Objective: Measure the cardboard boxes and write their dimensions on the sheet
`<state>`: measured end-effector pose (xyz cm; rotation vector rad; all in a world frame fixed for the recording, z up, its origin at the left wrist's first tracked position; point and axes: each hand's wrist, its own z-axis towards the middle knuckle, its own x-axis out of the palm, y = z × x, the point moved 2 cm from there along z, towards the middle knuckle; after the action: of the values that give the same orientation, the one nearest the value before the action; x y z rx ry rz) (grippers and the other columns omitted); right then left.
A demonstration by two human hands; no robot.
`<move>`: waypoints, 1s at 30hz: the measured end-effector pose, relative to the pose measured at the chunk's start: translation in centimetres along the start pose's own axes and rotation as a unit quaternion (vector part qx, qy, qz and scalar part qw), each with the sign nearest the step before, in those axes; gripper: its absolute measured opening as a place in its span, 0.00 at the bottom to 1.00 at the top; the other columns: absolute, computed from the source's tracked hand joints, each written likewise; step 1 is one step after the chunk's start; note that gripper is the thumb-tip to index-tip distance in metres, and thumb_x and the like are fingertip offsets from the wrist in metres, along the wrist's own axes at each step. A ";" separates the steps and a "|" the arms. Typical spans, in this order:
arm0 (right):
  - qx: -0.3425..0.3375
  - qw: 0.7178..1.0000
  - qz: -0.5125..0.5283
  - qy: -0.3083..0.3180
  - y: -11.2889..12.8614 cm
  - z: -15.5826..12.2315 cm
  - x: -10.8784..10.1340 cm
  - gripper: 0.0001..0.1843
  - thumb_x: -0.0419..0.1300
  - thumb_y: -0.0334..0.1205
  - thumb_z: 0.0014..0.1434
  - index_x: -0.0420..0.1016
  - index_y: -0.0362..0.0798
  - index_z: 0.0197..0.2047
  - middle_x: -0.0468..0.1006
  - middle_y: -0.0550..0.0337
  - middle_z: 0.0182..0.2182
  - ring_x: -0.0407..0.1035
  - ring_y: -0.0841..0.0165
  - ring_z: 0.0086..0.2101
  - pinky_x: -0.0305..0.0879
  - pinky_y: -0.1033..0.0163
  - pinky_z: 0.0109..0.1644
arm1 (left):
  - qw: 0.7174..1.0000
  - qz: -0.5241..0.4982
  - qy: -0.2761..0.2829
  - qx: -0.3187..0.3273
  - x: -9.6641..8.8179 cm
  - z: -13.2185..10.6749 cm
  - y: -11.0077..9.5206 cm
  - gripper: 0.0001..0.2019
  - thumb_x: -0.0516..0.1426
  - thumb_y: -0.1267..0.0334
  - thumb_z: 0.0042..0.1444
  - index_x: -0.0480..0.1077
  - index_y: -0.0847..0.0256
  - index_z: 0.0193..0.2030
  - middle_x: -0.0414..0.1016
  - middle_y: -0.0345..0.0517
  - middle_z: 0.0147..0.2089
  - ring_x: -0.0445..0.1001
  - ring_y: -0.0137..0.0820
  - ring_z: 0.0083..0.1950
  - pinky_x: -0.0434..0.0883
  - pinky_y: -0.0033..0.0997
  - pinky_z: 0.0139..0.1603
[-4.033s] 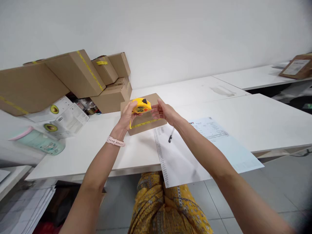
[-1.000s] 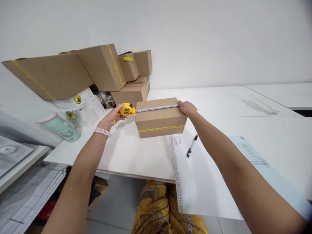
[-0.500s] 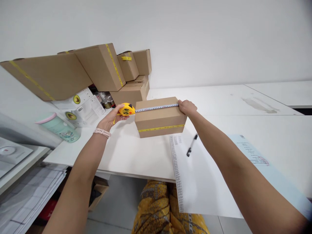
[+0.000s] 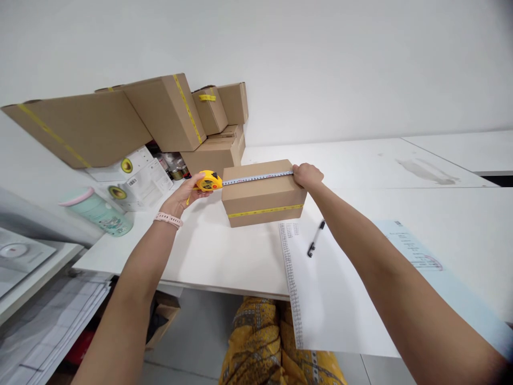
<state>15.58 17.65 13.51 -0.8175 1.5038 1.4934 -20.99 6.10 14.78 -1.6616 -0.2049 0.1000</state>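
My left hand [image 4: 188,193] is closed around a yellow tape measure [image 4: 209,181], just off the left end of a small cardboard box [image 4: 260,193]. From the case, the white blade [image 4: 256,178] runs out across the top of the box to its right end. There my right hand [image 4: 308,176] presses the blade's end against the box edge, fingers closed; its fingertips are partly hidden. A strip of yellow tape [image 4: 265,211] crosses the front face of the box, which stands on the white table [image 4: 224,256].
Cardboard boxes [image 4: 164,112] are stacked at the back left, above white avocado-print cartons [image 4: 138,179]. A mint tumbler [image 4: 98,211] leans near them. To the right lie a spiral-bound pad [image 4: 336,299], a black pen [image 4: 316,239] and a light-blue sheet [image 4: 412,248].
Both hands, the tape measure and the box hold the same positions. Only a very slight shift of the camera's view shows.
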 end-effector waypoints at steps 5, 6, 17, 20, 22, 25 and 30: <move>0.014 1.000 -0.007 -0.009 0.2 -0.1 0.1 0.25 0.44 0.46 0.71 0.78 0.42 0.50 0.79 0.37 0.49 0.75 0.53 0.50 0.67 0.53 0.50 | 1.000 0.018 -0.025 0.003 0.5 -0.6 -0.6 0.24 0.67 0.57 0.46 0.75 0.66 0.49 0.80 0.53 0.41 0.79 0.35 0.35 0.76 0.27 0.31; 0.016 1.000 -0.005 -0.007 0.2 0.0 0.0 0.25 0.44 0.46 0.71 0.78 0.42 0.50 0.79 0.37 0.49 0.75 0.53 0.50 0.67 0.53 0.50 | 0.999 0.030 -0.029 0.010 0.6 -0.9 -1.1 0.23 0.67 0.57 0.47 0.75 0.67 0.49 0.80 0.53 0.41 0.79 0.35 0.36 0.76 0.27 0.31; -0.259 0.946 0.190 -0.044 2.8 -1.4 -6.5 0.29 0.41 0.62 0.70 0.70 0.50 0.33 0.77 0.51 0.34 0.71 0.60 0.37 0.65 0.54 0.46 | 0.949 0.009 0.311 -0.060 9.7 -16.2 1.6 0.30 0.68 0.58 0.49 0.70 0.58 0.59 0.77 0.57 0.52 0.81 0.42 0.40 0.79 0.32 0.29; -0.310 0.920 0.238 0.018 4.0 -2.1 -5.6 0.32 0.43 0.69 0.67 0.67 0.50 0.30 0.75 0.53 0.32 0.70 0.61 0.35 0.65 0.54 0.46 | 0.948 -0.132 0.281 -0.068 14.4 -19.9 5.2 0.27 0.69 0.54 0.47 0.70 0.57 0.53 0.76 0.51 0.48 0.81 0.41 0.38 0.79 0.31 0.26; -0.297 0.905 0.301 0.048 4.0 -1.9 -4.1 0.35 0.40 0.71 0.66 0.69 0.50 0.33 0.77 0.51 0.36 0.71 0.61 0.38 0.66 0.54 0.48 | 0.948 -0.191 0.244 -0.067 16.8 -20.5 6.1 0.27 0.69 0.50 0.47 0.70 0.59 0.50 0.75 0.51 0.46 0.81 0.41 0.36 0.77 0.29 0.23; -0.217 0.899 0.377 0.059 3.4 -1.1 -1.8 0.39 0.35 0.71 0.66 0.73 0.49 0.42 0.79 0.47 0.47 0.72 0.58 0.46 0.65 0.52 0.55 | 0.953 -0.226 0.191 -0.062 19.1 -19.3 5.5 0.28 0.68 0.45 0.46 0.72 0.63 0.47 0.75 0.52 0.44 0.81 0.39 0.34 0.75 0.27 0.21; -0.168 0.921 0.347 0.061 3.5 -0.9 0.2 0.42 0.34 0.68 0.67 0.74 0.48 0.58 0.75 0.46 0.59 0.68 0.54 0.57 0.59 0.50 0.64 | 0.967 -0.228 0.098 -0.059 21.0 -15.7 3.6 0.25 0.65 0.45 0.48 0.71 0.64 0.44 0.76 0.49 0.41 0.80 0.36 0.33 0.74 0.26 0.23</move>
<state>12.24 17.01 14.77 -0.5933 1.7588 2.3083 2.77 -5.47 14.00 -1.6906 -0.4440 -0.4302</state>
